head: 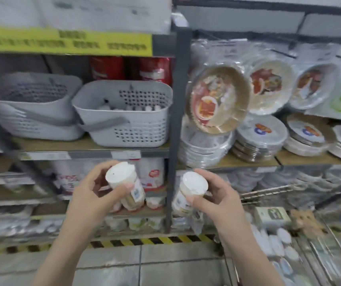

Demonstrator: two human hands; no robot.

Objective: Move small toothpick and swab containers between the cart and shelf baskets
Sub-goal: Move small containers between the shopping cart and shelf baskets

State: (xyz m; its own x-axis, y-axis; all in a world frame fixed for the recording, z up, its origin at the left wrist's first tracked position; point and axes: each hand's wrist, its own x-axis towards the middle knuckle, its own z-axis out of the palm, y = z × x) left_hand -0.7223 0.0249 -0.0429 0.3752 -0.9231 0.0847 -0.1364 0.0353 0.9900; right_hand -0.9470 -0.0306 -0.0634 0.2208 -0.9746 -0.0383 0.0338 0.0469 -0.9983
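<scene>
My left hand (92, 189) grips a small clear container with a white lid (121, 174), tilted toward me, below the shelf edge. My right hand (210, 196) grips a second white-lidded container (194, 183) at the same height, right of the dark shelf post. Above them on the shelf stands a grey perforated basket (124, 112) holding several small white-capped containers. A second grey basket (27, 106) sits to its left; its contents are hidden. The wire cart (310, 244) is at the lower right, with several white-lidded containers lying in it.
A dark upright shelf post (175, 131) runs between my hands. Stacks of wrapped paper plates (258, 139) fill the shelf on the right. Packaged goods crowd the lower shelves. A yellow-black striped strip (155, 241) edges the tiled floor.
</scene>
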